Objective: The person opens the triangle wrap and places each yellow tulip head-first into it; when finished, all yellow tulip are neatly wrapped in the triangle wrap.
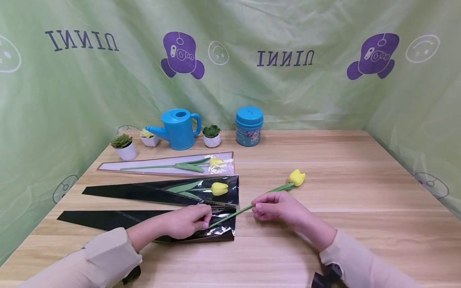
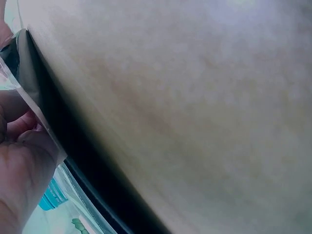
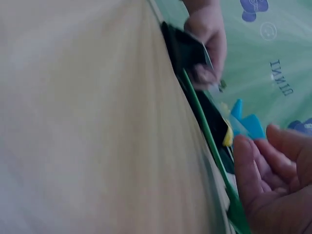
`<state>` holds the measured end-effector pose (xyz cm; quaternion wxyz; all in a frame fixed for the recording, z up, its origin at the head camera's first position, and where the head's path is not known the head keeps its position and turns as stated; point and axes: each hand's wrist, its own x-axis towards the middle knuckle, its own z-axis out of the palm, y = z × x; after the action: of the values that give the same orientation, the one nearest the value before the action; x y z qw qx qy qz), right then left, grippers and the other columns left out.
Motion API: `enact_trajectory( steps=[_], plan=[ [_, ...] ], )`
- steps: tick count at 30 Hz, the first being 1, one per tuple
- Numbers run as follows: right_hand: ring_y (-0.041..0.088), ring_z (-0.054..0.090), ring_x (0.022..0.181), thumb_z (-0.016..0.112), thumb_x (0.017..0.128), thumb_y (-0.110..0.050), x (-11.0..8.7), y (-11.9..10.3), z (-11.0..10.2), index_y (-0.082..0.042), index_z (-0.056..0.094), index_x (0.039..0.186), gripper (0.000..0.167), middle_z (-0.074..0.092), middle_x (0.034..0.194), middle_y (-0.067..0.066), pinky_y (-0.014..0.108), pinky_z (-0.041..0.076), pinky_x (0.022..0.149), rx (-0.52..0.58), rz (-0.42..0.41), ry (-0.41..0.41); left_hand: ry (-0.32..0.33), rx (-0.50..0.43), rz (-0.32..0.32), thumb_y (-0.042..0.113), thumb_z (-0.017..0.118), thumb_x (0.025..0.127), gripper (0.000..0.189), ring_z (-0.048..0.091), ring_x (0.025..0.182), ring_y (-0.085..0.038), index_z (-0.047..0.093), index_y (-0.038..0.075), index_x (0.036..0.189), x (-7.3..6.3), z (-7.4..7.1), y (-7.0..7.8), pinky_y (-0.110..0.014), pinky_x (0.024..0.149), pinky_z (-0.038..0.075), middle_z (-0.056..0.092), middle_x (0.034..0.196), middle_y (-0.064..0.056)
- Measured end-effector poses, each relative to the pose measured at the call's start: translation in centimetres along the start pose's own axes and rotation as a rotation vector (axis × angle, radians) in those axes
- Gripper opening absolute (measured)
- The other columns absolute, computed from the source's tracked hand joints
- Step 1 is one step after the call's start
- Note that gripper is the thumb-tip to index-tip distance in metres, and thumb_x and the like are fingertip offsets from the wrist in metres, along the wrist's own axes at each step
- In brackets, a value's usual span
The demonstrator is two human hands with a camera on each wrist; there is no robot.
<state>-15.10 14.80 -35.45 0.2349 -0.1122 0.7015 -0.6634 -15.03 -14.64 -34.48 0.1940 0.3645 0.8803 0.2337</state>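
Observation:
My left hand (image 1: 185,221) grips the edge of the nearest black flower sleeve (image 1: 104,218) at its clear-film mouth; the left wrist view shows that film (image 2: 36,105) over its fingers. A yellow tulip (image 1: 297,177) on a long green stem slants across the table, its lower end reaching into the sleeve mouth. The right hand (image 1: 279,208) is at the stem, fingers loosely bent. In the right wrist view, the stem (image 3: 207,129) runs just beside those fingers, outside them, and the leaf passes behind the hand.
Behind lie another black sleeve (image 1: 126,193) and a white sleeve (image 1: 144,163), each with a yellow tulip inside. Along the back stand a blue watering can (image 1: 180,130), a blue lidded tub (image 1: 249,126) and small potted succulents (image 1: 211,137). Green printed cloth (image 1: 288,92) surrounds the table.

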Motion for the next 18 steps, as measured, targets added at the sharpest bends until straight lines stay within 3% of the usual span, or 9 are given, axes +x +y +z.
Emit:
enact_trajectory(
  steps=[5, 9, 15, 18],
  plan=[
    [0.019, 0.064, 0.094, 0.065, 0.086, -0.017, 0.8, -0.7, -2.2, 0.008, 0.055, 0.119, 0.043, 0.064, 0.107, 0.022, 0.031, 0.051, 0.083, -0.219, -0.103, -0.103, -0.004, -0.002, -0.008, 0.011, 0.053, 0.092, 0.017, 0.043, 0.077, -0.007, 0.045, 0.017, 0.080, 0.0, 0.1, 0.1, -0.024, 0.072, 0.035, 0.042, 0.078, 0.008],
    [0.013, 0.062, 0.098, 0.065, 0.086, -0.017, 1.5, -1.2, -4.0, 0.005, 0.056, 0.120, 0.042, 0.063, 0.110, 0.022, 0.024, 0.049, 0.083, -0.389, -0.211, -0.122, -0.003, 0.003, -0.020, 0.012, 0.053, 0.093, 0.017, 0.043, 0.077, -0.007, 0.044, 0.018, 0.079, 0.0, 0.2, 0.1, -0.024, 0.073, 0.036, 0.042, 0.079, 0.008],
    [0.009, 0.062, 0.100, 0.067, 0.083, -0.005, 2.4, -1.6, -6.1, 0.008, 0.055, 0.119, 0.040, 0.061, 0.113, 0.025, 0.023, 0.048, 0.085, -0.462, -0.289, -0.130, 0.000, 0.006, -0.033, 0.012, 0.054, 0.093, 0.017, 0.043, 0.076, -0.008, 0.044, 0.018, 0.079, 0.0, 0.2, 0.1, -0.025, 0.072, 0.036, 0.042, 0.078, 0.008],
    [0.009, 0.060, 0.104, 0.068, 0.081, -0.003, 2.9, -1.8, -6.9, 0.008, 0.056, 0.118, 0.040, 0.060, 0.115, 0.024, 0.030, 0.047, 0.090, -0.504, -0.316, -0.160, 0.000, 0.007, -0.041, 0.012, 0.054, 0.093, 0.018, 0.043, 0.076, -0.008, 0.044, 0.019, 0.079, -0.1, 0.2, 0.1, -0.024, 0.072, 0.036, 0.042, 0.078, 0.008]
  ],
)
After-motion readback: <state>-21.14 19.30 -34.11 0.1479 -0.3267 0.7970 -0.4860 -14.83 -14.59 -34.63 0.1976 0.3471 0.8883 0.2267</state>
